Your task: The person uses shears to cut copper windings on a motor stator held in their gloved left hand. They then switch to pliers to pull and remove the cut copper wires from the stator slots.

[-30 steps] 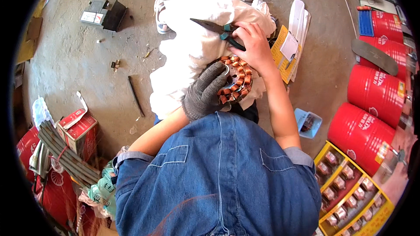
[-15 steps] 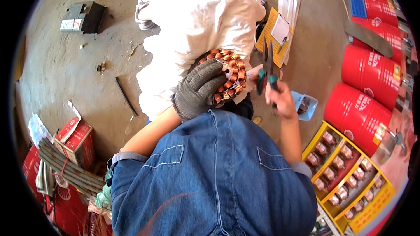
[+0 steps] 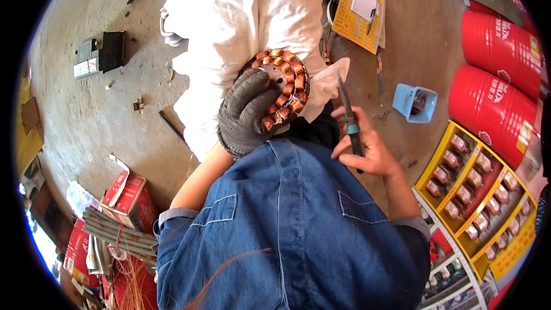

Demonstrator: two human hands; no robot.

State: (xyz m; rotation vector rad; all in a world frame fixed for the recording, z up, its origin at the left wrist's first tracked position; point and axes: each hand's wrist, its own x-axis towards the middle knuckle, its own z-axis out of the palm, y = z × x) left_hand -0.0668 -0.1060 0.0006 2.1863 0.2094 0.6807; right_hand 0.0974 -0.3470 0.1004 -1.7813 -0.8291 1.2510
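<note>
My left hand (image 3: 248,112), in a dark grey knit glove, is closed on the near left side of a ring-shaped motor stator (image 3: 299,82). Orange-brown copper coils line the stator, and a small hole shows near its middle. It rests over white cloth (image 3: 224,28) that covers my lap. Bare, my right hand (image 3: 370,146) grips long-nose pliers (image 3: 351,129) with dark and green handles. Their jaws point up and seem together, seen nearly edge-on. The pliers are right of the stator and do not touch it; a loose flap of the white cloth lies between.
At right stand red drums (image 3: 488,97), a yellow rack (image 3: 459,227) of small packs and a blue plastic container (image 3: 402,100). A yellow board (image 3: 349,20) with paper and pen lies ahead. Left are a black battery (image 3: 109,51), a red carton (image 3: 129,201) and grey hoses (image 3: 115,232).
The pliers have come nearer my body and turned; their jaws were apart before. My right-hand fingers have shifted on the handles. My left hand still holds the stator, and the whole view has shifted.
</note>
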